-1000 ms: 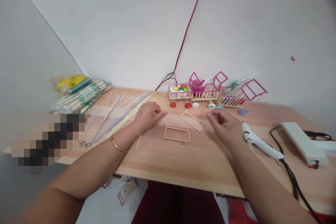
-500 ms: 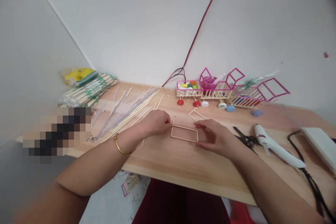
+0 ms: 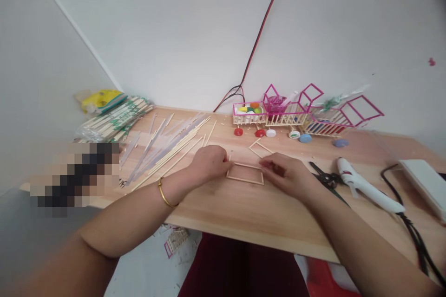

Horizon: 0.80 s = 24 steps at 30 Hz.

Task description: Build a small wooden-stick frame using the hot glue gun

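Note:
A small rectangular frame of thin wooden sticks [image 3: 245, 180] lies on the table in front of me. My left hand [image 3: 211, 163] pinches its far left corner, where a short stick end pokes up beside the fingertips. At the far right corner, my right hand [image 3: 284, 172] has thumb and fingers drawn together on the frame. Just beyond the right hand lies an angled piece of joined sticks [image 3: 256, 146], partly covered by that hand.
Loose wooden sticks [image 3: 177, 146] and packaged sticks [image 3: 128, 113] lie left. Small stick carts [image 3: 285, 119] with bottle-cap wheels stand along the wall. Black-handled pliers [image 3: 327, 180], a white glue gun [image 3: 369, 190] with a cord and a white box [image 3: 423, 185] are at right.
My right thumb has come up towards the fingers, closing at the frame's far right corner. My left hand stays at the left corner, and the view has shifted slightly.

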Available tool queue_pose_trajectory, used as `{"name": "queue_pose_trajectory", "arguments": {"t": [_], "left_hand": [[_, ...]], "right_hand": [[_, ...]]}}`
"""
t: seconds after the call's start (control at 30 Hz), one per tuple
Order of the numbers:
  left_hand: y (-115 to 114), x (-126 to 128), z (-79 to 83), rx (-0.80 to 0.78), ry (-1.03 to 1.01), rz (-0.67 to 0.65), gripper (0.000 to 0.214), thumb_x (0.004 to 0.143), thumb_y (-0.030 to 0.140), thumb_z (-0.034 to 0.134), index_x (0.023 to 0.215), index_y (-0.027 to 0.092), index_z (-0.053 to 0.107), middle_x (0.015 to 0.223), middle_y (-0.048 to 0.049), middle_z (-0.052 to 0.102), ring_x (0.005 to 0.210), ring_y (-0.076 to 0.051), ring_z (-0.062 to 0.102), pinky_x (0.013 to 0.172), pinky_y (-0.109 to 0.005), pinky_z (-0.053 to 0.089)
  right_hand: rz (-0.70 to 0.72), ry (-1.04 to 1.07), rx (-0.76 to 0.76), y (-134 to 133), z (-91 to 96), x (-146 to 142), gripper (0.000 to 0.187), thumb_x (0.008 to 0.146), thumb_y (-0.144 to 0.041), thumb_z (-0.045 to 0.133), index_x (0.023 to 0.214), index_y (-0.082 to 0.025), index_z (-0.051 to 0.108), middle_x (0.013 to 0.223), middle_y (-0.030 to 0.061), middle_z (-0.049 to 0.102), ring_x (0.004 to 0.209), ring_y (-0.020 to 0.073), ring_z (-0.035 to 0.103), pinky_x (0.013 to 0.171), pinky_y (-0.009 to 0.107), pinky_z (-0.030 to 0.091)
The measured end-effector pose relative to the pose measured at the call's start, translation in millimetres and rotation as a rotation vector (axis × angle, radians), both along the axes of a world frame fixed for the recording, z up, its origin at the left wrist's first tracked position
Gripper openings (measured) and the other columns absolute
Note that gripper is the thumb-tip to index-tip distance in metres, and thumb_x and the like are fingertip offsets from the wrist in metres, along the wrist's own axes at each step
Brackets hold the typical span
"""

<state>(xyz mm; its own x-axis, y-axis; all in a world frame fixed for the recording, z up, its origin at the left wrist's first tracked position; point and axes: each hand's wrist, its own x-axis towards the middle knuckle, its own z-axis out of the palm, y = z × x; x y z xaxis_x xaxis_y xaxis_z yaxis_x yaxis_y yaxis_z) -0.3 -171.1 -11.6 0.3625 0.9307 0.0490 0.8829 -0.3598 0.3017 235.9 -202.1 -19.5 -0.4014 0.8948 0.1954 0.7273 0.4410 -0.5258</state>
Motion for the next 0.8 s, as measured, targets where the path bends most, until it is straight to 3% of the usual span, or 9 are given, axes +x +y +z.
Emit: {"name": "queue_pose_trajectory", "arguments": {"t": [0.23,0.37,0.53,0.8], "left_hand": [[2.2,-0.3,-0.6,0.044,-0.031,-0.009,0.033,0.078,0.040,0.049,0.060,0.017,0.064,0.067,-0.0072,0.064,0.063,-0.018,0.057,0.059,-0.028,0.041],[3.4,-1.8,-0.6,0.089,-0.039,-0.027,0.033,0.081,0.039,0.045,0.067,0.017,0.066,0.076,-0.0086,0.065,0.071,-0.020,0.059,0.063,-0.029,0.042],[7.4,-4.7,-2.8,0.152,-0.151,-0.017,0.029,0.081,0.037,0.047,0.071,0.017,0.065,0.078,-0.0067,0.064,0.074,-0.017,0.058,0.068,-0.028,0.043],[14.4,-5.8,-6.4,0.225,-0.276,0.007,0.021,0.080,0.033,0.051,0.072,0.017,0.064,0.077,-0.0047,0.062,0.078,-0.016,0.057,0.073,-0.029,0.044]], "right_hand": [[-0.041,-0.005,-0.019,2.2,-3.1,-11.6,0.023,0.081,-0.037,0.047,0.086,-0.020,0.063,0.079,0.0045,0.063,0.066,0.0151,0.054,0.062,0.028,0.043],[-0.012,-0.198,0.068,-2.8,9.5,-19.7,0.020,0.080,-0.032,0.050,0.088,-0.021,0.064,0.087,0.0056,0.065,0.079,0.0183,0.056,0.072,0.031,0.041],[-0.005,-0.381,0.051,0.4,26.8,-32.2,0.017,0.080,-0.029,0.050,0.084,-0.020,0.064,0.082,0.0062,0.065,0.078,0.0186,0.057,0.068,0.028,0.038],[0.025,-0.396,0.036,14.9,16.0,-37.0,0.016,0.079,-0.025,0.049,0.074,-0.020,0.063,0.075,0.0050,0.065,0.070,0.0168,0.056,0.063,0.027,0.034]]}}
